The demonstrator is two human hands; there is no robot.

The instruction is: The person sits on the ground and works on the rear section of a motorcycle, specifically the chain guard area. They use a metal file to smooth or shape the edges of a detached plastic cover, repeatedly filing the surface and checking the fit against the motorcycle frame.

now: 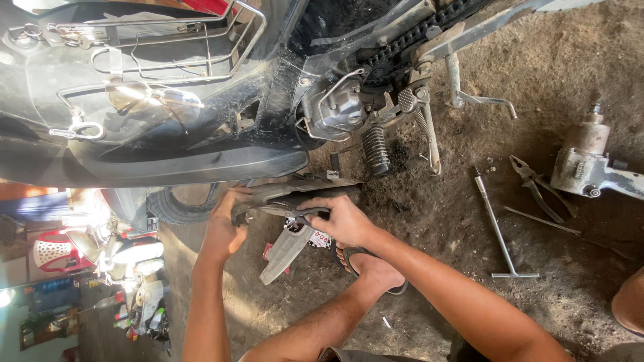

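Left hand [225, 228]: arm extended up from bottom edge, wrist straight, fingers curled in grip, thumb side toward camera. Right hand [339, 218]: forearm enters diagonally from lower right, wrist slightly flexed, fingers bent, clamped in grasp, knuckles up. Hands near each other, not touching.

- Floor [537, 60]: packed, oil-stained dirt under me, dark and gritty, with a black greasy patch [400, 155] near its middle.
- Loose tools on the dirt at my right: a T-handle wrench [500, 231], pliers [534, 188], a thin rod [542, 220] and a grey impact wrench [590, 164] by the edge of view.
- Far left: shelves [80, 288] crowded with bottles and cans, and a red plastic chair [57, 253].
- Light: strong daylight glares in from the left, washing out that side; my side of the floor lies in softer shade.
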